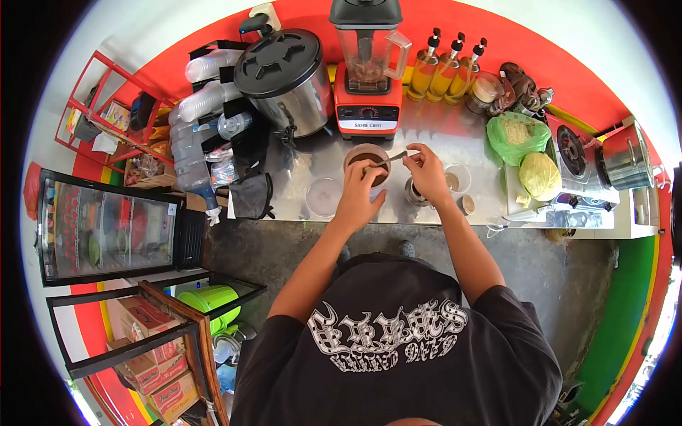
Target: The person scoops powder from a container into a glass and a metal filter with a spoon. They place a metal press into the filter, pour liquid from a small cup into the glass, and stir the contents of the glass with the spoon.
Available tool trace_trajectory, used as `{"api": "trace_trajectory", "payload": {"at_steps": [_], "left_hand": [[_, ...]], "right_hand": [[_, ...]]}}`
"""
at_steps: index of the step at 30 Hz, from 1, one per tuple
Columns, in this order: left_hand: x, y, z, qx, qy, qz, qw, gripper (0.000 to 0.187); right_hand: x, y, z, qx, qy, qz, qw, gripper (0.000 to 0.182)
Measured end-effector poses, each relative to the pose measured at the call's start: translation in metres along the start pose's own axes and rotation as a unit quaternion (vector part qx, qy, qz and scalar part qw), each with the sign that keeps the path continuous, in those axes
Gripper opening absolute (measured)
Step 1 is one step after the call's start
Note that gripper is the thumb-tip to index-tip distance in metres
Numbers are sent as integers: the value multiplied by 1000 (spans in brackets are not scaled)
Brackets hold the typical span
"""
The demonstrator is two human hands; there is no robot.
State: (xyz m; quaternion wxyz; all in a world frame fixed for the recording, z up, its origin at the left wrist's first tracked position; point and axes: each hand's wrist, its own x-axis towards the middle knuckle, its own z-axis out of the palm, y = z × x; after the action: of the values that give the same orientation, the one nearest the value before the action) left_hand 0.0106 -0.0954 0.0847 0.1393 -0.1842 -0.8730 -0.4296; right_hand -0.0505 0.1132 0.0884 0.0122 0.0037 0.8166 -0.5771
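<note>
A round tub (369, 150) with dark brown contents stands on the steel counter (291, 167), in front of the blender. Over its near side is my left hand (360, 195), fingers closed at the lower end of a metal spoon (389, 160). My right hand (425, 174) pinches the spoon's other end, above the tub's right side. A metal cup (415, 193) sits beneath my right hand, partly hidden by it. To the left lies a round translucent lid (324, 197). On the right are a clear container (460, 179) and a small cup (466, 205).
Behind the tub stand a red blender (366, 113) and a large steel pot (284, 89). Pump bottles (444, 74) line the back. A green bag (517, 138), a cabbage (540, 176) and a stove (572, 153) are at the right. A black mask (250, 197) lies left.
</note>
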Motion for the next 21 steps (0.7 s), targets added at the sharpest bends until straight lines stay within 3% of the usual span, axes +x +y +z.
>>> {"api": "trace_trajectory", "payload": {"at_steps": [5,9,11,13,15,19,21], "left_hand": [[7,24,27,-49,-41,58,996,49],[-3,28,53,-79,-105,36,991,64],[-7,27,64,-76,-108,26,991,73],[-12,22,76,-74,-114,19,991,82],[-20,14,87,-73,-119,-46,989,98],[-36,-12,110,-113,-133,-115,978,107],[-39,-26,124,-207,-157,-233,937,111]], "right_hand": [[-33,-4,-53,-56,61,-47,995,25],[-62,28,-92,-56,91,-41,993,20],[-75,49,-105,-79,45,28,995,21],[-85,63,-109,-86,2,26,996,23],[-92,69,-111,-94,-42,22,994,24],[-92,67,-97,-50,-109,30,992,33],[-89,65,-90,-60,-136,25,989,34]]}}
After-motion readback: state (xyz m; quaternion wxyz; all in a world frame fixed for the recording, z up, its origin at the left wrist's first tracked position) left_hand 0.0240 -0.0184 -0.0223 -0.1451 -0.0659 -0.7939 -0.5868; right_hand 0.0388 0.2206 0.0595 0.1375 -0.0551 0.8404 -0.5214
